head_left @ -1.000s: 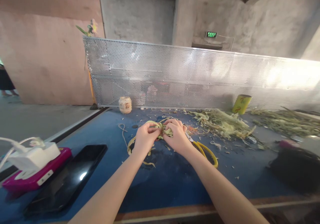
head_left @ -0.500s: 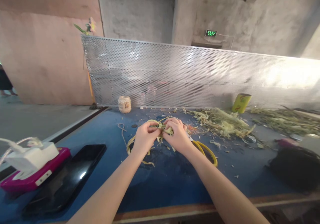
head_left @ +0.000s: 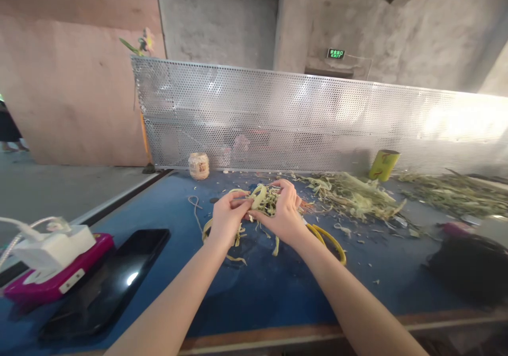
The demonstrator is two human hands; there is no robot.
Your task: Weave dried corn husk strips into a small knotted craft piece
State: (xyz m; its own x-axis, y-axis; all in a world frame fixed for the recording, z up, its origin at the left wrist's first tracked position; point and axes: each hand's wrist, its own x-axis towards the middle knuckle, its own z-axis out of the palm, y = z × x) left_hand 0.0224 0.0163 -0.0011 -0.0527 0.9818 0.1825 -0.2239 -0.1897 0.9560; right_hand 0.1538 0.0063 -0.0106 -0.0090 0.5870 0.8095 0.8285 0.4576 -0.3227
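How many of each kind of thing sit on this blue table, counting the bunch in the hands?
Bunch of leaf strips, held by left hand and right hand: 1
Loose piles of leaf strips: 2
Yellow-handled scissors: 1
Twine ball: 1
Green tube: 1
Black phone: 1
Pink device: 1
White charger: 1
Black bag: 1
Total: 10

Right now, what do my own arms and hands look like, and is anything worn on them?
The left forearm and right forearm are bare, with no sleeves in view. The left hand and right hand wear no gloves, and no ring, watch or bracelet shows.
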